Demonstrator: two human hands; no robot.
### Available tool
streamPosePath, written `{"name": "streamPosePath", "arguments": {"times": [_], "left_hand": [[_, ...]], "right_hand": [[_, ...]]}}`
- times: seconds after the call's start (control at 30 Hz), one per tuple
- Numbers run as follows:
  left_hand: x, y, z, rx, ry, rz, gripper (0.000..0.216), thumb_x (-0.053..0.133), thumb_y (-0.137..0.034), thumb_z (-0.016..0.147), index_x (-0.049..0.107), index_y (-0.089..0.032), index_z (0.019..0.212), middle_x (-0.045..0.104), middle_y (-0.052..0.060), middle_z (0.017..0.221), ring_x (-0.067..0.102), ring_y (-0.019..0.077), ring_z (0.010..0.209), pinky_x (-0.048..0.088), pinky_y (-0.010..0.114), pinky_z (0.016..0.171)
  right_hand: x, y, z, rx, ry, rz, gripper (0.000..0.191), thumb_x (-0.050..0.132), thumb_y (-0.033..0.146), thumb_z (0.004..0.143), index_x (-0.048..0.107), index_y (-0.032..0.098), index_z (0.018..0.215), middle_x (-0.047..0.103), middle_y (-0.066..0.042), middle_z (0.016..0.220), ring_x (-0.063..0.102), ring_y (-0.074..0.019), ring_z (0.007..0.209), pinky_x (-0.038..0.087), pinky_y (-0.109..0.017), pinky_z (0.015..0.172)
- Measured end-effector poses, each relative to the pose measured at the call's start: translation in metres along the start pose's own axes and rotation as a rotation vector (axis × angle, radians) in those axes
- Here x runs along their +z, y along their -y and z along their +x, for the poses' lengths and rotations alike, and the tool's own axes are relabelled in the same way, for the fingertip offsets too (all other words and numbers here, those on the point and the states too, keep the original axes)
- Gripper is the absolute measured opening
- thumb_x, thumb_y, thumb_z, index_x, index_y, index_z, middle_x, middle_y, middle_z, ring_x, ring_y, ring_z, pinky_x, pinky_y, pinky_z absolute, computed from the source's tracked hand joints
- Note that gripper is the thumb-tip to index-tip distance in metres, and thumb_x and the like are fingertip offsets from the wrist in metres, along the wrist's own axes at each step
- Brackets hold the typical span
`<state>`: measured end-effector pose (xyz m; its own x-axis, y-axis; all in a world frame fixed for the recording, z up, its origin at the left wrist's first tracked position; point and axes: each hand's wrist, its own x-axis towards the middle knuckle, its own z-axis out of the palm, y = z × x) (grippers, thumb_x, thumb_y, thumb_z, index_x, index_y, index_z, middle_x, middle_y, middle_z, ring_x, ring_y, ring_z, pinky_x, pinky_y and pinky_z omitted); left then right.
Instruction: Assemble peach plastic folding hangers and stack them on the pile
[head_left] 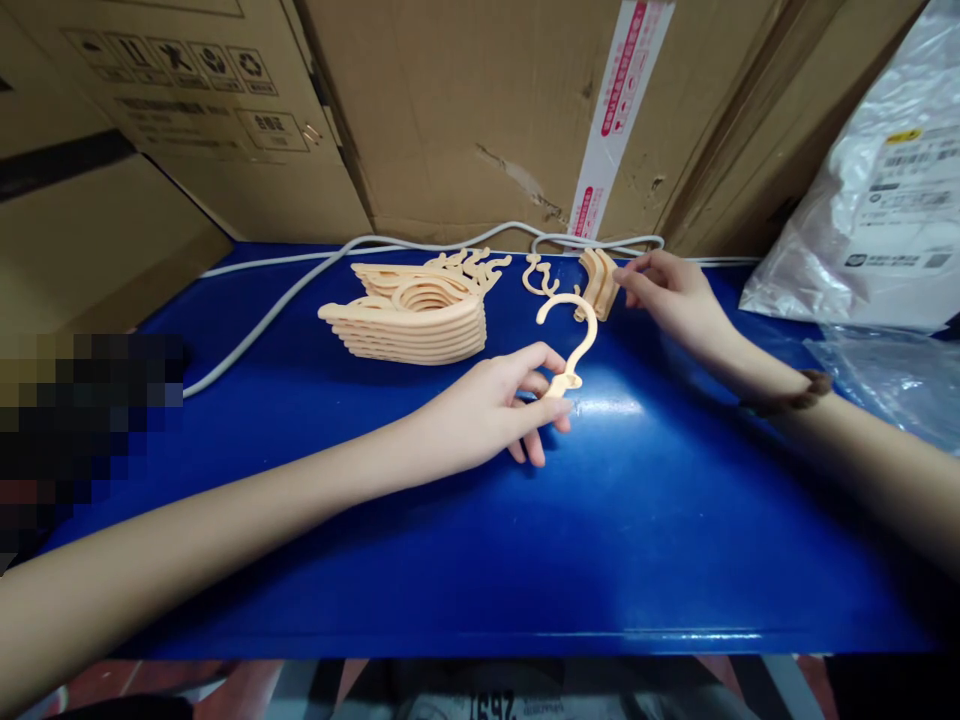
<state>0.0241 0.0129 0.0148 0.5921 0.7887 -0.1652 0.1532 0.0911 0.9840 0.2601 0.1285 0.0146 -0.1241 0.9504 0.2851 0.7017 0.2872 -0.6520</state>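
Observation:
My left hand (495, 410) pinches the stem of a peach plastic hook (571, 335) and holds it upright on the blue table (450, 540). My right hand (671, 295) reaches to a small stack of curved peach plastic pieces (600, 282) at the back, fingertips touching it. A loose hook piece (537, 276) lies just left of that stack. A pile of several peach plastic hanger bodies (416, 312) sits behind and to the left of my left hand.
Cardboard boxes (465, 110) form a wall right behind the table. A white cable (285, 300) runs along the back edge. Plastic bags (877, 200) lie at the right. A blurred dark area sits at the left edge.

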Motion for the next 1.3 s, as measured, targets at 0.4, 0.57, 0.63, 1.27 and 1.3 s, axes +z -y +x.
{"name": "streamPosePath", "arguments": {"times": [0.4, 0.57, 0.63, 1.27, 1.3], "left_hand": [[-0.014, 0.006, 0.008, -0.116, 0.048, -0.349, 0.004, 0.052, -0.012, 0.097, 0.053, -0.011, 0.1, 0.07, 0.008, 0.088, 0.069, 0.0128, 0.07, 0.059, 0.023, 0.063], [-0.014, 0.003, 0.008, -0.108, -0.034, -0.411, 0.008, 0.052, -0.014, 0.098, 0.054, -0.01, 0.105, 0.069, 0.007, 0.087, 0.067, 0.0115, 0.068, 0.058, 0.024, 0.062], [-0.014, 0.004, 0.008, -0.09, -0.054, -0.41, 0.008, 0.054, -0.015, 0.097, 0.055, -0.01, 0.104, 0.068, 0.006, 0.087, 0.066, 0.0112, 0.068, 0.058, 0.024, 0.062], [-0.012, 0.009, 0.005, -0.049, -0.081, -0.388, 0.012, 0.069, -0.023, 0.088, 0.063, -0.014, 0.09, 0.067, 0.003, 0.096, 0.068, 0.0114, 0.08, 0.057, 0.023, 0.071], [-0.012, 0.009, 0.004, -0.046, -0.093, -0.386, 0.012, 0.069, -0.023, 0.088, 0.062, -0.014, 0.089, 0.066, 0.002, 0.094, 0.067, 0.0111, 0.078, 0.056, 0.022, 0.069]], "right_hand": [[0.012, -0.016, 0.032, 0.062, -0.023, -0.351, 0.03, 0.062, 0.042, 0.079, 0.06, 0.02, 0.099, 0.067, -0.008, 0.082, 0.061, -0.028, 0.075, 0.044, -0.041, 0.073], [0.012, -0.017, 0.027, 0.058, -0.036, -0.286, 0.027, 0.061, 0.034, 0.078, 0.057, 0.02, 0.101, 0.066, -0.005, 0.077, 0.06, -0.0257, 0.072, 0.044, -0.039, 0.07], [0.01, -0.016, 0.027, 0.09, -0.046, -0.204, 0.028, 0.062, 0.031, 0.077, 0.056, 0.02, 0.102, 0.064, -0.004, 0.073, 0.059, -0.0239, 0.069, 0.044, -0.038, 0.068], [-0.009, 0.061, -0.08, -0.132, 0.369, 0.222, 0.028, 0.055, 0.047, 0.094, 0.067, 0.022, 0.098, 0.061, 0.0, 0.076, 0.049, -0.0138, 0.063, 0.035, -0.027, 0.056], [-0.008, 0.061, -0.084, -0.172, 0.365, 0.178, 0.03, 0.053, 0.047, 0.095, 0.068, 0.022, 0.1, 0.065, -0.001, 0.081, 0.052, -0.0148, 0.067, 0.037, -0.028, 0.058]]}}
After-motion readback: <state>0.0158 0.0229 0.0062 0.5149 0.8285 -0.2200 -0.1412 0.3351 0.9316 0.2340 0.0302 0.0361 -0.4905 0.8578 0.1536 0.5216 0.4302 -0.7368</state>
